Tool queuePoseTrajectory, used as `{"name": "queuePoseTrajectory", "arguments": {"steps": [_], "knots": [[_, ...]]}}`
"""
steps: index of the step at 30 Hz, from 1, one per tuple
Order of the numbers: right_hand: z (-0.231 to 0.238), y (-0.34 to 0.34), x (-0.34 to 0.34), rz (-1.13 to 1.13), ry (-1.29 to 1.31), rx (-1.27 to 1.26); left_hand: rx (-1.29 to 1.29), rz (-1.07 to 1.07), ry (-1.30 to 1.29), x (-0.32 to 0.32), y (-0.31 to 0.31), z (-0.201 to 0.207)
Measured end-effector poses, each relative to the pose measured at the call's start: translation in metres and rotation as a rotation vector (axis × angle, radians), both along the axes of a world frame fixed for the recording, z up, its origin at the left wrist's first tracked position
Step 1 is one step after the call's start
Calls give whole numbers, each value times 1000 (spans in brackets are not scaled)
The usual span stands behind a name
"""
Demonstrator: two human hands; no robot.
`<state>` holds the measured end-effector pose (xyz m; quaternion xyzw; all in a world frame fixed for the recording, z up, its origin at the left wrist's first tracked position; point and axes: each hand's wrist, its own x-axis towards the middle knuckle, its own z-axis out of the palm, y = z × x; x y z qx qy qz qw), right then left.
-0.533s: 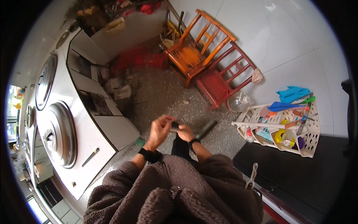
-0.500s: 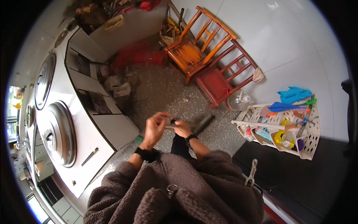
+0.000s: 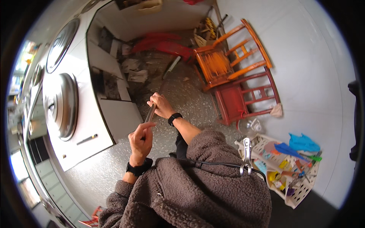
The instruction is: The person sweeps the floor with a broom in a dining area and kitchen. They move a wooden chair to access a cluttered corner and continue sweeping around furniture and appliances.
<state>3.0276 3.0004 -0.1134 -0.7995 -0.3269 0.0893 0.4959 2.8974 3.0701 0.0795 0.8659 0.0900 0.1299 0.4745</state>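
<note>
My left hand [image 3: 140, 140] is closed around the near end of a slim grey rod [image 3: 151, 113], its index finger lying across the top. My right hand [image 3: 162, 105] grips the rod farther forward, fingers wrapped round it. Beyond that hand, a thin dark line leads over the floor to a pale, green-edged narrow piece [image 3: 172, 67]. This looks like the far end of the same long-handled tool, though blur hides the join. Both wrists wear black bands.
At the left, a white counter [image 3: 91, 152] carries metal lids [image 3: 62, 108] and a dark pen-like stick. Below it are sooty openings with paper scraps [image 3: 137, 72]. An orange wooden chair [image 3: 215, 64] and a red chair [image 3: 230, 100] stand right. A cream basket [image 3: 308, 182] holds assorted items.
Both hands have drawn apart along the rod, the right one reaching forward. The tool's far end has swung from the right to straight ahead. The whole view has turned.
</note>
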Motion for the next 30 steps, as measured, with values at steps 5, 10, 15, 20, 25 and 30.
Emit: {"name": "queuePoseTrajectory", "arguments": {"steps": [5, 10, 15, 20, 25, 30], "knots": [[30, 8, -66, 65, -186, -165, -312, 279, -130, -71, 15, 22], [4, -36, -158, 367, -29, -294, -563, 419, -124, -150, -7, 1], [-3, -69, -251, 601, 55, -494, -671, 531, -206, -236, -42, -9], [25, -73, -322, 796, -90, -438, -521, 779, -321, -327, -71, 8], [41, -72, -398, 1008, -192, -529, -449, 979, -504, -433, -107, 16], [52, -56, -483, 1240, -194, -387, -331, 1207, -629, -508, -146, 39]]}}
